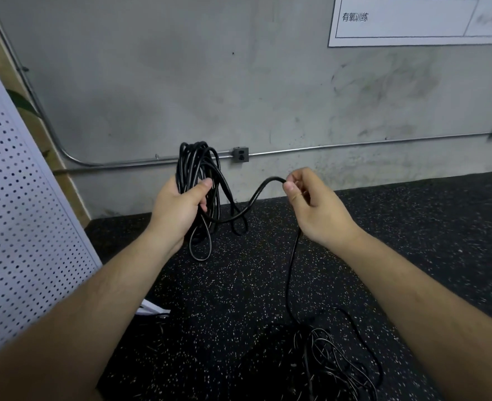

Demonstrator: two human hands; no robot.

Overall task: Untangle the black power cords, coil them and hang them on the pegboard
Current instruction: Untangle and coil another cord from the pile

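The coiling step is in hand. In the middle of the frame the left hand (pixel 178 209) grips a bundle of gathered loops (pixel 198 166) of black power cord, its fingers (pixel 204 186) curled round the strands, with the loops standing above the fist and hanging below it. To the right, at about the same height, the right hand (pixel 317 209) pinches the running length of cord (pixel 256 195) between thumb and forefinger, the other fingers loosely curled. That length sags in a shallow curve between the two hands, then drops from under the right hand to an unsorted tangle (pixel 334 363) on the speckled floor (pixel 239 285) at the lower right of the frame. The white pegboard (pixel 16 212) leans along the left edge, with nothing seen hanging on it.

The job looks partly done: one cord half coiled, much of it loose below. The next move likely calls for carrying the pinched length across to the left hand as a fresh loop matched to the others, then drawing more slack gently so the tangle does not snag or lift
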